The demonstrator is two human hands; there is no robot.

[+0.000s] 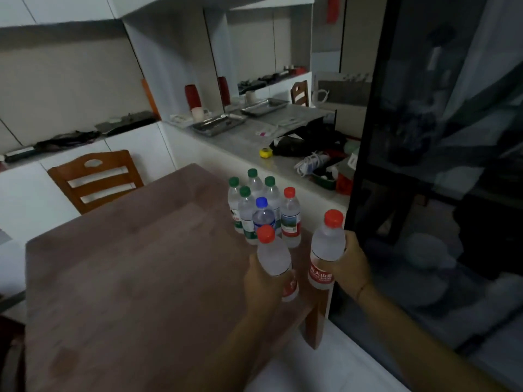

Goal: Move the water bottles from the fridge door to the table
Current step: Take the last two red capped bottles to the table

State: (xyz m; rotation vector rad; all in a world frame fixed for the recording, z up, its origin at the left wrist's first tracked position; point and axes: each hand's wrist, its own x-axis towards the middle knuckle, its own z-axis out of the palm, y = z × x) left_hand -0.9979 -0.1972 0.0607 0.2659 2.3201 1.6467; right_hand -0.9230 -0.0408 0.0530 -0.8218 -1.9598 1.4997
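My left hand (261,281) grips a red-capped water bottle (274,257) over the right edge of the brown wooden table (127,264). My right hand (351,264) grips a second red-capped water bottle (325,250), held just off the table's right corner. Behind them several bottles stand upright in a cluster (261,207) at the table's far right corner: most with green caps, one with a blue cap (261,202), one with a red cap (290,213). The dark glossy fridge front (438,165) fills the right side; no open door shelf is visible.
A wooden chair (96,179) stands at the table's far side. A white counter (254,137) behind the bottles carries metal trays (218,124), a yellow tape measure (265,153), a black bag and cables. White floor lies between table and fridge.
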